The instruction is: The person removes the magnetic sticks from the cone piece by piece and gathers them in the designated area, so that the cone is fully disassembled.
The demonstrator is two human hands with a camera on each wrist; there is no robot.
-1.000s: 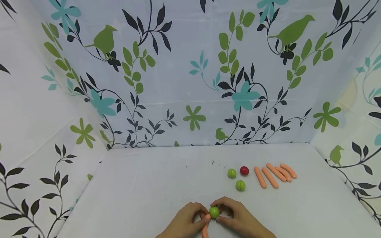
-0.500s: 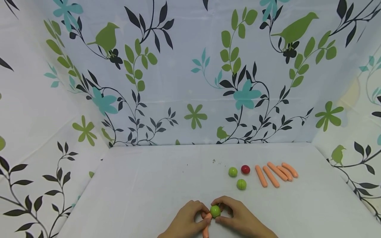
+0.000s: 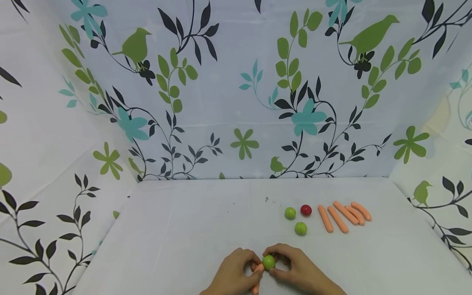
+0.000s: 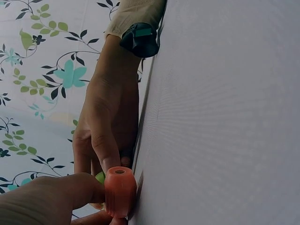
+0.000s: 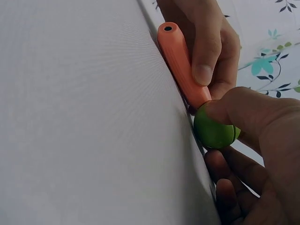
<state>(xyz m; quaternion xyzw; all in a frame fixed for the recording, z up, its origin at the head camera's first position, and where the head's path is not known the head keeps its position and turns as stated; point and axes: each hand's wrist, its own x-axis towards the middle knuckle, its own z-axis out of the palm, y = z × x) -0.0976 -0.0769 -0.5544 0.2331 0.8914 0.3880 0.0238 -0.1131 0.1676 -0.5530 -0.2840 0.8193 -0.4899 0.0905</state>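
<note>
My left hand [image 3: 235, 271] pinches an orange plastic stick [image 5: 177, 51] between thumb and fingers. The stick is slightly curved, and a small dark hole [image 4: 120, 171] shows in its near end. With thumb and fingertips, my right hand [image 3: 296, 268] grips a shiny green ball [image 3: 269, 262] low over the white table. In the right wrist view the stick's far end meets the ball [image 5: 213, 129]; whether they are joined cannot be told. Fingers cover much of the stick in the head view, and the left wrist view shows only a sliver of the ball [image 4: 100, 177].
Beyond the right hand lie two more green balls [image 3: 290, 213] and a red ball [image 3: 306, 210]. Several orange sticks [image 3: 337, 219] lie beside them to the right. A patterned cloth [image 3: 206, 90] with leaves and birds hangs behind the white table [image 3: 177, 229] and at its sides.
The whole head view has drifted slightly, so everything appears a little further right. Both hands keep their holds on the orange stick and the green ball, with hardly any movement.
</note>
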